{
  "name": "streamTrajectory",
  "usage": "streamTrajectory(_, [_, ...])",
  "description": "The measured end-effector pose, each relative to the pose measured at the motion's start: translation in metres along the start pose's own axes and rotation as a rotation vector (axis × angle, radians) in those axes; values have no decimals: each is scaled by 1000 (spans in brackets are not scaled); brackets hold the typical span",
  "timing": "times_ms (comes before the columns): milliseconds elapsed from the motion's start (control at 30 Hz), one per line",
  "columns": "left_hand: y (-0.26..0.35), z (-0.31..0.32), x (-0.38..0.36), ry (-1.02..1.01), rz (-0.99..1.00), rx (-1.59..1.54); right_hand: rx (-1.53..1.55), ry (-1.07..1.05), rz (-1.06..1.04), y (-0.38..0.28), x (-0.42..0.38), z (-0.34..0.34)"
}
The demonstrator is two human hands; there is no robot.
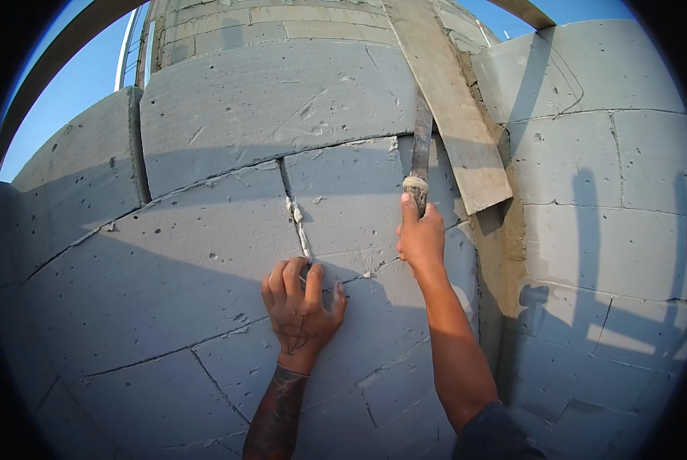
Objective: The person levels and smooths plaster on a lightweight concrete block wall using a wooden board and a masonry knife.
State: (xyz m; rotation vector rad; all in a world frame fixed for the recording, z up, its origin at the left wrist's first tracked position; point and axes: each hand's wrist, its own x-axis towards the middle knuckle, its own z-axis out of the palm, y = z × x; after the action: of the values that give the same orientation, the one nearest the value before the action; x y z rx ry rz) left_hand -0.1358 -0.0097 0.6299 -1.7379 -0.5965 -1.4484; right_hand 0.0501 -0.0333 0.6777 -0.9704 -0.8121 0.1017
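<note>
My right hand [420,234] is wrapped round the worn handle of a long-bladed knife [421,142], held upright against the block wall [205,222]. The blade's upper end passes beside the edge of a wooden plank [454,115]. Lower and to the left, my left hand [301,307] rests on the wall with bent fingers, its thumb apart from the others. Those fingertips are at the lower end of a crumbly whitish filler strip [299,222] in a vertical joint between two blocks.
A second block wall [596,153] meets this one at the right, with rough mortar [512,253] down the corner. Shadows fall across both walls. A thin bent wire [577,92] hangs on the right wall, and a beam [523,11] crosses overhead.
</note>
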Motion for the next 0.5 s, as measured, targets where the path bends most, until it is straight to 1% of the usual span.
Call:
streamTrajectory(33, [-2,2,5,14,-2,-2,-1,1,-15,-7,5,5])
streamTrajectory(100, [-2,-1,0,-15,6,2,49,-19,82,-11,-1,10])
streamTrajectory(200, [-4,0,-1,-4,16,-7,47,-15,88,-20,11,21])
streamTrajectory(333, [-6,-2,-1,-20,19,1,77,-39,98,-30,9,13])
streamTrajectory(400, [-3,-4,0,-27,5,6,145,-216,134,-45,7,-15])
streamTrajectory(433, [-2,-5,1,-21,2,-7,57,-311,113,-57,6,-32])
streamTrajectory(467, [-3,-7,1,-30,-5,-22,52,-308,104,-68,9,-46])
streamTrajectory(500, [-2,-7,1,-41,-14,-41,-40,-412,115,-77,15,-60])
